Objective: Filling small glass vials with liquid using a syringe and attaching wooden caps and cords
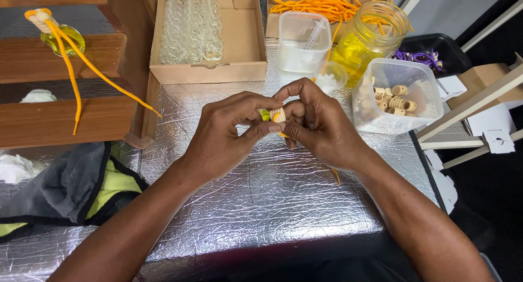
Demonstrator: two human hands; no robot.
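Mid-frame over the foil-covered table (pixel 261 206), left hand (pixel 226 132) and right hand (pixel 318 124) meet, both pinching a small stack of tan wooden rings (pixel 278 115) on an orange cord (pixel 336 176) that trails down under the right wrist. Best handled by holding the rings square and the cord taut so nothing slips. Both forearms come in from the lower frame, wrists bent inward, fingers curled tight, thumbs pressing; spare rings sit in the clear tub (pixel 419 75) at upper right.
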